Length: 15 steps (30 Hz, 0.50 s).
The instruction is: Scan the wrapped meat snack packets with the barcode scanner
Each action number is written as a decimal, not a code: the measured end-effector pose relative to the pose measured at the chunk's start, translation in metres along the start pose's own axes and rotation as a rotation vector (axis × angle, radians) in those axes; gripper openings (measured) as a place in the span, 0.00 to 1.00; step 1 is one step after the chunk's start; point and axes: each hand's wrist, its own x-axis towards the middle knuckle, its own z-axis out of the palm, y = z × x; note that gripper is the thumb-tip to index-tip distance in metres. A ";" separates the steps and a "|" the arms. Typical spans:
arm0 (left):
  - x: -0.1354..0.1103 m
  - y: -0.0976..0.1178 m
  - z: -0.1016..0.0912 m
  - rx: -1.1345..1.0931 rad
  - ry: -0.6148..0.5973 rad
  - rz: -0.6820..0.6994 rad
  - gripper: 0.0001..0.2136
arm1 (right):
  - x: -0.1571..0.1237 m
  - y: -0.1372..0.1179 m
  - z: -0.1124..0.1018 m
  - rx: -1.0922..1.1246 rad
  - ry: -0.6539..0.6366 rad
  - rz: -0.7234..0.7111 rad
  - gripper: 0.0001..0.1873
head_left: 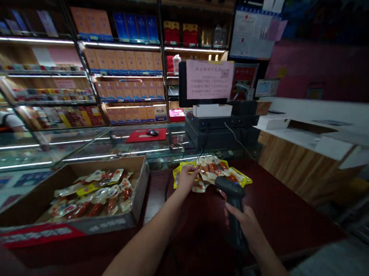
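My right hand (243, 222) is wrapped round the handle of a black barcode scanner (232, 193), whose head points at a pile of sausage snack packets (212, 169) on the dark red counter (279, 215). My left hand (187, 178) rests on the left side of that pile, its fingers curled over a yellow-edged packet (180, 170).
An open cardboard box (32, 205) with more snack packets stands at the left. Behind the pile are a checkout terminal with a screen (206, 84), a glass display case (79, 148) with a mouse on a red mat (146, 134), and stocked shelves. A person sits far left.
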 end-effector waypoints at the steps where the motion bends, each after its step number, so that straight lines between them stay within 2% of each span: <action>1: -0.002 -0.001 -0.015 -0.004 0.021 0.017 0.04 | 0.001 0.002 0.006 0.006 -0.027 0.005 0.19; 5: -0.013 -0.002 -0.083 -0.014 0.099 0.095 0.07 | 0.006 0.013 0.038 0.021 -0.139 -0.006 0.22; 9: -0.022 0.009 -0.165 0.051 0.212 0.100 0.12 | 0.008 0.020 0.075 0.018 -0.275 -0.004 0.22; 11: -0.025 0.013 -0.208 0.227 0.255 0.023 0.14 | 0.007 0.022 0.093 0.013 -0.336 -0.008 0.22; 13: -0.027 0.011 -0.246 0.571 0.267 -0.093 0.16 | 0.005 0.023 0.108 0.002 -0.379 -0.003 0.23; 15: -0.030 0.002 -0.274 0.930 0.267 -0.201 0.16 | 0.003 0.024 0.120 -0.008 -0.407 0.008 0.23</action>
